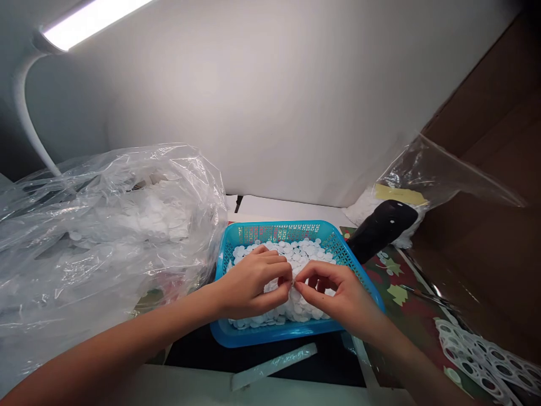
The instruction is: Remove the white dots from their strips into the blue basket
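One blue mesh basket (279,231), uncounted white discs (302,254), one large plastic bag (105,237), one small plastic bag (443,175), one desk lamp (91,25).

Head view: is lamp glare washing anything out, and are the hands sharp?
In the head view, the desk lamp blows out white at top left; the clear plastic bag shows bright glare, obscuring its contents. The left hand and right hand look fairly sharp, but what they pinch is too small to tell; the white discs in the blue plastic basket look slightly washed out.
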{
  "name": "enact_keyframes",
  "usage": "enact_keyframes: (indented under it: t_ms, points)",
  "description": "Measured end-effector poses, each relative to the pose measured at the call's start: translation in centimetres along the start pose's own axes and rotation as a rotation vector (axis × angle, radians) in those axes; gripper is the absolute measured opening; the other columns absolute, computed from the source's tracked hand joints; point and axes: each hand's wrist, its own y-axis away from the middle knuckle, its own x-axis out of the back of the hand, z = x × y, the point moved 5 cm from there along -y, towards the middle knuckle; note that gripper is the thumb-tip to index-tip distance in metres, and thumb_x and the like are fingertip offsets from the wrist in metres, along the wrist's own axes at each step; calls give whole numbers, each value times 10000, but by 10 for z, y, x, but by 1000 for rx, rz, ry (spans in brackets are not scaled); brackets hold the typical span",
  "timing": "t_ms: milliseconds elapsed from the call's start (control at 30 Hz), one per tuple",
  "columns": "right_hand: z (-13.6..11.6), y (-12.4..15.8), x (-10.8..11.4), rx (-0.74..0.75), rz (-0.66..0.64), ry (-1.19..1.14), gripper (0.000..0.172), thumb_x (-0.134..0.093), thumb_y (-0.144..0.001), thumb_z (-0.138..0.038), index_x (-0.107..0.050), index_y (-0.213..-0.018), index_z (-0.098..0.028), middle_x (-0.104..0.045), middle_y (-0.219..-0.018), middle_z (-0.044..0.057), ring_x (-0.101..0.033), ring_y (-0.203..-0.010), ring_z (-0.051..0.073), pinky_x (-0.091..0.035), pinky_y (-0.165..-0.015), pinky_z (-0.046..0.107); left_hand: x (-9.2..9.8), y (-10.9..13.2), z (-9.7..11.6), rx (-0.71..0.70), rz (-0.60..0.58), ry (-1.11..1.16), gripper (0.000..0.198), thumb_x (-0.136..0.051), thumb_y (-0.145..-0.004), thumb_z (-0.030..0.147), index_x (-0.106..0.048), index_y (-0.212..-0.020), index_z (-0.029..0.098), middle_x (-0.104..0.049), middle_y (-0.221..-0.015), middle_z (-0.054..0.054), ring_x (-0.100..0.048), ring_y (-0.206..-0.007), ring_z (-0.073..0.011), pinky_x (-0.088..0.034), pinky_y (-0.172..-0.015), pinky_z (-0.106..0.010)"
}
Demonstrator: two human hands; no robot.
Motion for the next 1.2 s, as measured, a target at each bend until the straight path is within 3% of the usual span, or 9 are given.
enact_keyframes:
  t_ms: [300,600,1000,1200]
  points:
    - [-6,3,1,19,12,43,111,-544,-797,-154,-617,-723,-192,-586,-674,-27,-489,-574,93,-393,-526,208,-1,-1,-1,-4,-3,8,112,-430,-825,153,-501,-742,181,-523,-689,18,-452,-655,-126,-309,-711,-291]
    - [-5,0,11,-3,64,60,103,-556,-780,-172,-609,-694,-190,-568,-635,-32,-487,-564,94,-379,-514,209,3,0,-5,84,73,66,122,-429,-820,144,-451,-704,178,-498,-688,21,-436,-662,-120,-315,-703,-280]
    - [19,-9,40,-138,152,-57,121,-585,-768,-288,-600,-716,-179,-494,-543,-44,-445,-486,89,-350,-462,214,17,3,-18,243,345,338,179,-433,-818,141,-459,-643,172,-454,-621,33,-415,-607,-98,-334,-590,-239]
    - [31,-13,57,-136,250,-138,120,-601,-751,-291,-588,-713,-178,-490,-514,-54,-446,-474,85,-335,-461,210,27,14,-37,338,578,498,206,-431,-837,210,-471,-639,170,-463,-629,29,-437,-621,-100,-349,-581,-226]
